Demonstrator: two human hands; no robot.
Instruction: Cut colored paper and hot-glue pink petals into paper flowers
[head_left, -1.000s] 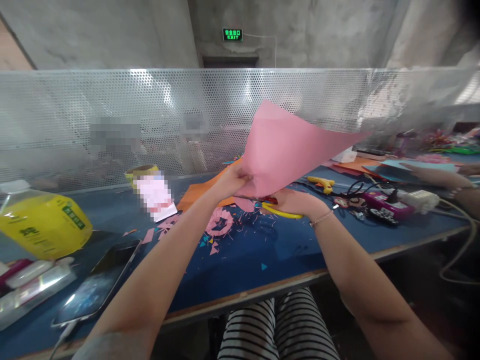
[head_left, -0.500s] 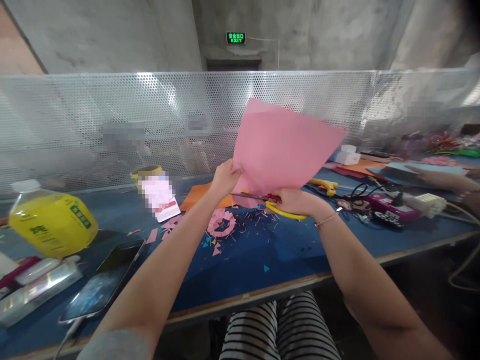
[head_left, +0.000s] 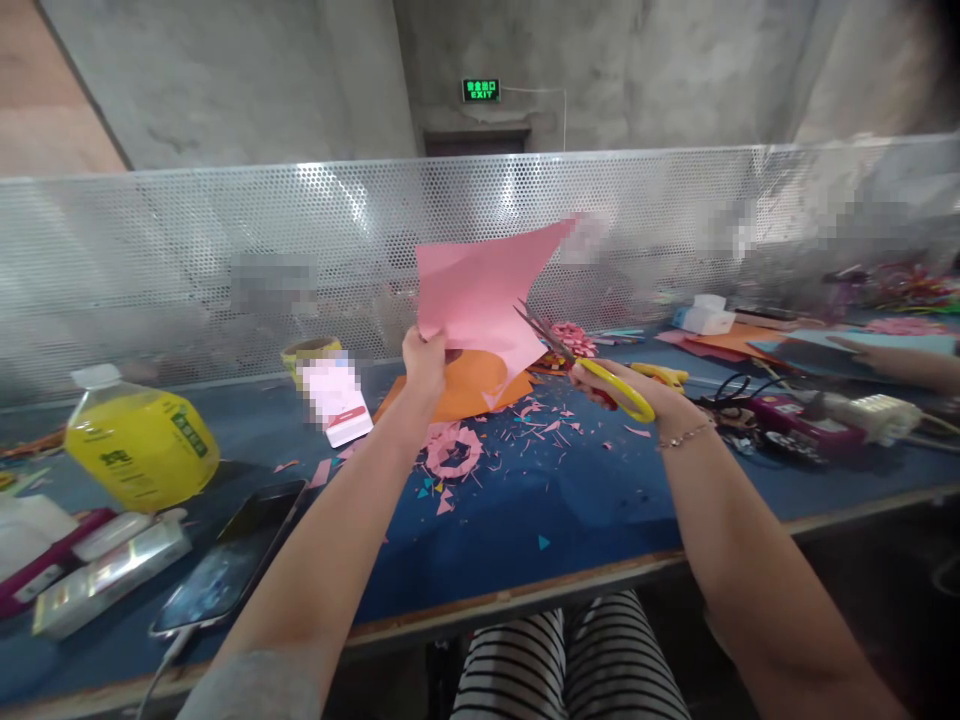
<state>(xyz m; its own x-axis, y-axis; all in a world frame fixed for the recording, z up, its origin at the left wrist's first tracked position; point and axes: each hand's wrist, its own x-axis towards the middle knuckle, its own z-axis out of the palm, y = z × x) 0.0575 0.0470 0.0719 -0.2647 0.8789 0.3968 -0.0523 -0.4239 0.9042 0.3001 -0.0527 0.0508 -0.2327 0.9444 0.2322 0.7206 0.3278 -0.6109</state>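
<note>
Between thumb and fingers, my left hand [head_left: 425, 358] grips the lower left corner of a pink paper sheet [head_left: 480, 290], which stands up above the table. My right hand [head_left: 611, 378] is closed around the handles of yellow-and-red scissors [head_left: 619, 388]. Their blades are slightly apart and point up and left, beside the sheet's lower right edge. Beneath the sheet lies orange paper [head_left: 465, 390]. A pink paper ring of folded pieces [head_left: 452, 450] rests on the table among pink and teal scraps. Behind the scissors is a pink frilled paper piece [head_left: 571, 338].
A bottle of yellow liquid [head_left: 142, 440], a phone on a cable [head_left: 229, 560] and a propped phone [head_left: 337, 400] stand left. Right are a yellow-handled tool [head_left: 664, 377], a purple power strip [head_left: 802, 420] and a tissue box [head_left: 705, 316]. Another person's hand [head_left: 892, 362] touches blue paper. A perforated screen [head_left: 300, 220] runs behind.
The pink sheet has swung left and lower, and its shape now looks smaller. The scissors have moved right, away from my left hand, with blades turned upward. The camera view has shifted slightly.
</note>
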